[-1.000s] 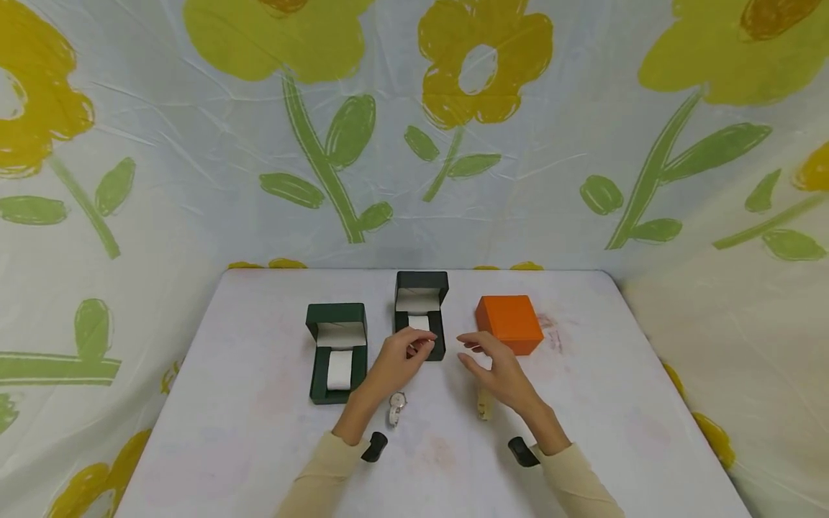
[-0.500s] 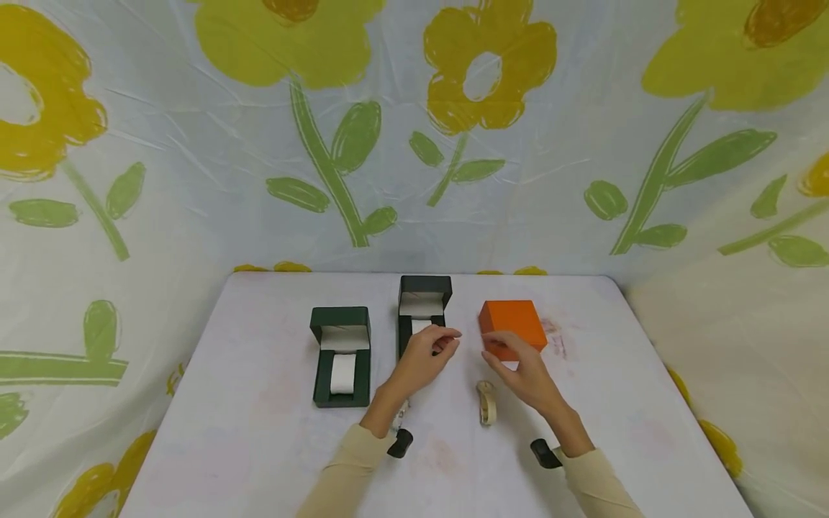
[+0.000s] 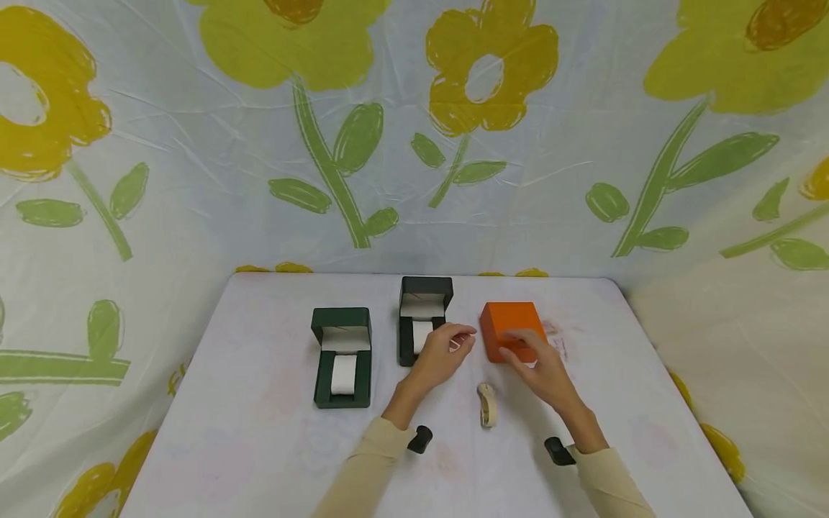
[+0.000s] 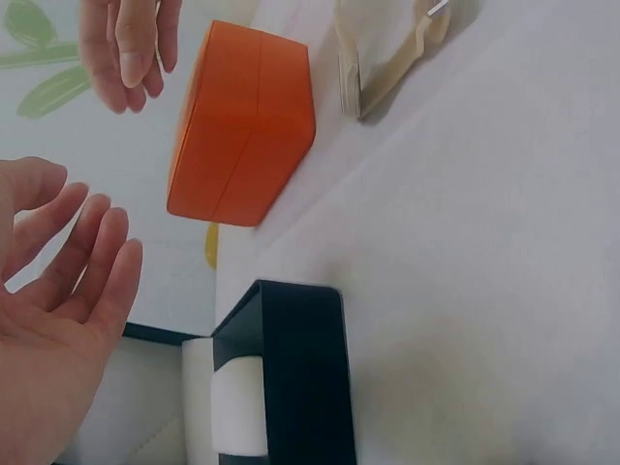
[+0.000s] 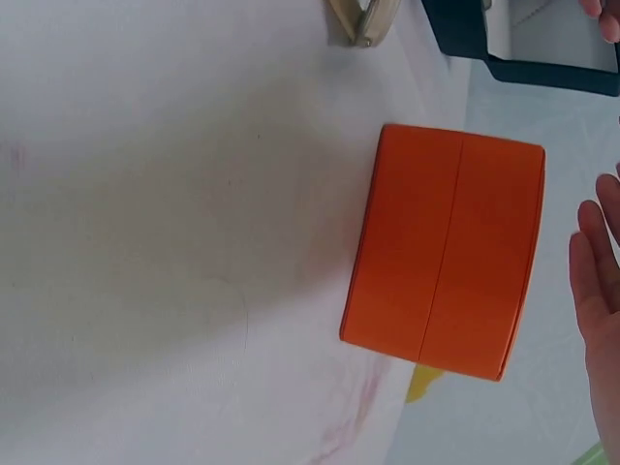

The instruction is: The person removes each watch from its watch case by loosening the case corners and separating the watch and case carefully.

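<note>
My left hand [image 3: 439,356] hovers with relaxed fingers near the right front corner of an open dark watch box [image 3: 427,289], partly covering it. My right hand [image 3: 542,368] is raised in front of a closed orange box [image 3: 497,316], its fingers relaxed and overlapping the box in the head view. The right wrist view shows those fingers [image 5: 591,276] apart from the orange box [image 5: 446,252]. Neither hand holds anything. A gold-toned wristwatch [image 3: 488,406] lies on the table between the forearms. The silver wristwatch seen earlier is hidden by my left arm.
An open green watch box [image 3: 342,318] with a white cushion [image 3: 344,374] stands at the left. White cloth covers the table [image 3: 259,446], and a flower-printed curtain [image 3: 531,216] hangs around it. Black straps [image 3: 421,439] are on both wrists.
Both hands have moved right, the right one in front of the orange box. The gold watch has come into fuller view, while the left arm has covered the silver one. The view has shifted slightly.
</note>
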The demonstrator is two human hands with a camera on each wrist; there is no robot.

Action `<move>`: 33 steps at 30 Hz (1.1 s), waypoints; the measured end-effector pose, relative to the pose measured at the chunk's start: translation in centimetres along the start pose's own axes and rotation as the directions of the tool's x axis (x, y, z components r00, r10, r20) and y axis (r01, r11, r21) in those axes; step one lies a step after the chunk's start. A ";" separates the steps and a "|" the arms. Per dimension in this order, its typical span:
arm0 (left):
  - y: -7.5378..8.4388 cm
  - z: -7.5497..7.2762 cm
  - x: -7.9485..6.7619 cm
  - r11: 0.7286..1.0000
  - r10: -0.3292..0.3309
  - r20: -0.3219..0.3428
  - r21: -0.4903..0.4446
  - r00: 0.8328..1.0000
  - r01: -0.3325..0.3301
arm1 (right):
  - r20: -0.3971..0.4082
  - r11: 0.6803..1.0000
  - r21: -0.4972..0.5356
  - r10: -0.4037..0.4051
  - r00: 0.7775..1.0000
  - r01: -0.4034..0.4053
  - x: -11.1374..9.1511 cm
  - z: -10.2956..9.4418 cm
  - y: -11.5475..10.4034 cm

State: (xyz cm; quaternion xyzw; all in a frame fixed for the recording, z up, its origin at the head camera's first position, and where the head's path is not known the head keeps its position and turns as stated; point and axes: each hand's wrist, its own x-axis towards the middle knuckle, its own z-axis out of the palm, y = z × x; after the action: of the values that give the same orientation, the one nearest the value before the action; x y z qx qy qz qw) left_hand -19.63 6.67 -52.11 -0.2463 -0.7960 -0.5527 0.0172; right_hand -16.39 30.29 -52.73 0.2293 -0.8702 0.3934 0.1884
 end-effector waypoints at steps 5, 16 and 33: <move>0.4 1.1 0.6 0.999 -0.001 -0.009 -0.034 1.000 0.001 | -0.031 1.000 -0.009 -0.012 0.999 0.012 0.0 -0.7 0.5; 0.9 3.8 1.7 0.999 -0.016 -0.034 -0.029 0.999 0.015 | -0.133 0.997 -0.050 0.044 0.990 -0.051 -0.5 -2.1 2.8; 2.0 8.6 2.8 0.932 -0.358 -0.075 0.030 0.931 0.361 | -0.075 0.930 0.013 0.368 0.927 -0.368 -1.4 -3.2 4.8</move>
State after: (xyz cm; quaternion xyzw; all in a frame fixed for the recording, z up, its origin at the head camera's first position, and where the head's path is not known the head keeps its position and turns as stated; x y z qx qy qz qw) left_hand -19.12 15.91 -52.90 -0.0772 -0.8384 -0.5370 -0.0519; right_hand -17.37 35.97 -54.36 0.0470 -0.8901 0.4297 0.1443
